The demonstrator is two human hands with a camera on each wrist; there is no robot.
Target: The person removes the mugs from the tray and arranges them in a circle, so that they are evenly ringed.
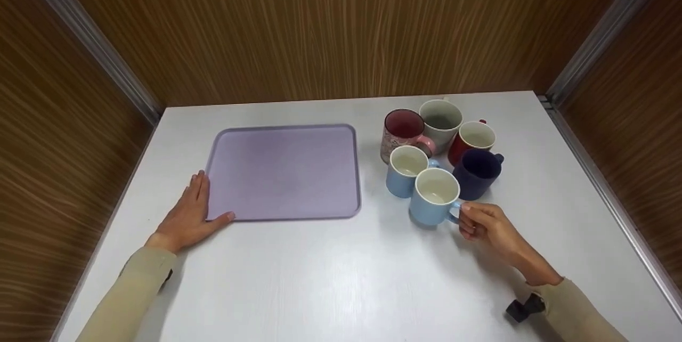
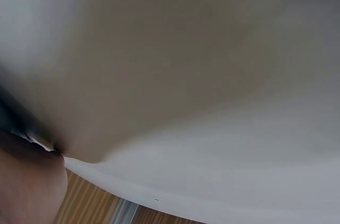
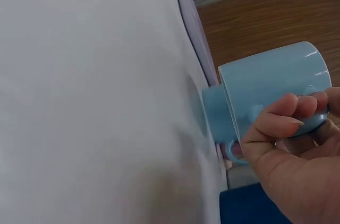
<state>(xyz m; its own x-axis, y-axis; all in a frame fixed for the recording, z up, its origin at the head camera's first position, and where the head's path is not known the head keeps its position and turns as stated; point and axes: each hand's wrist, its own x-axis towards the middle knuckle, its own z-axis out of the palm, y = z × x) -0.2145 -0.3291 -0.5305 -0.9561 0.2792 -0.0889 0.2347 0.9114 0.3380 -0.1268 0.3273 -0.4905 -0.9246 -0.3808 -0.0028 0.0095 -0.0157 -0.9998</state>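
My right hand [image 1: 487,227] pinches the handle of a light blue mug [image 1: 432,201], which stays upright and appears slightly raised off the table. In the right wrist view, curled fingers are at the handle of that blue mug [image 3: 276,83]. A second light blue mug [image 1: 402,179] stands just behind it, and a dark navy mug [image 1: 474,177] is to its right. My left hand [image 1: 186,217] lies with straight fingers along the left edge of a lilac tray [image 1: 285,171], its thumb at the front edge. The left wrist view shows mostly blurred sleeve and table.
Behind the blue mugs, a pink patterned mug [image 1: 394,142], a pale grey mug [image 1: 441,131] and a red mug [image 1: 463,150] stand close together. The white table [image 1: 319,273] is bordered by wood-grain panels [image 1: 319,27] at the back and sides.
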